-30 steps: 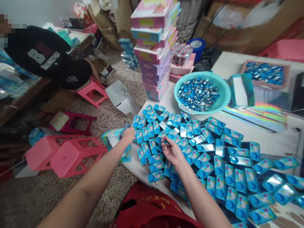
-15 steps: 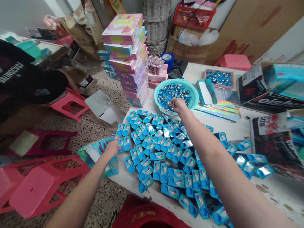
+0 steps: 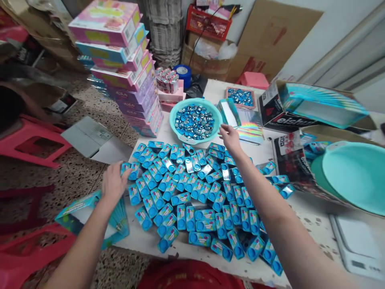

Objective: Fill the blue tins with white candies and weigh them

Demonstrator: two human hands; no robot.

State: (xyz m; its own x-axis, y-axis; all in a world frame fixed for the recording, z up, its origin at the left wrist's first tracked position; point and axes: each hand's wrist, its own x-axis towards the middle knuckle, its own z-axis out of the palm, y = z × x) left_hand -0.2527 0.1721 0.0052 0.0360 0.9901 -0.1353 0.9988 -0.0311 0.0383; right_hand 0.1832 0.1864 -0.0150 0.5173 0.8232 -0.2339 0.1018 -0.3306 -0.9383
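Many small blue tins [image 3: 179, 172] with printed labels and round blue spots lie in rough rows across the white table. At the far left of these rows is my left hand [image 3: 114, 182], slightly blurred, its fingers and thumb closed about an end tin [image 3: 125, 167]. My right hand [image 3: 230, 138] is just outside the right rim of a turquoise basin [image 3: 221, 118]. Its fingers are curled together, and whatever they may hold is too small to make out. Inside the basin are small round blue and silver caps [image 3: 194, 122].
A tall stack of pink and purple boxes [image 3: 129, 92] rises behind the left side. Below my left hand stands an open blue display box [image 3: 120, 216]. On the right are cartons [image 3: 288, 154], a second turquoise basin [image 3: 357, 176] and a white scale [image 3: 357, 245].
My right hand has come out of the basin to its right rim. The left hand stays by the left-end tins. The view has swung right, bringing the second basin and scale into sight.
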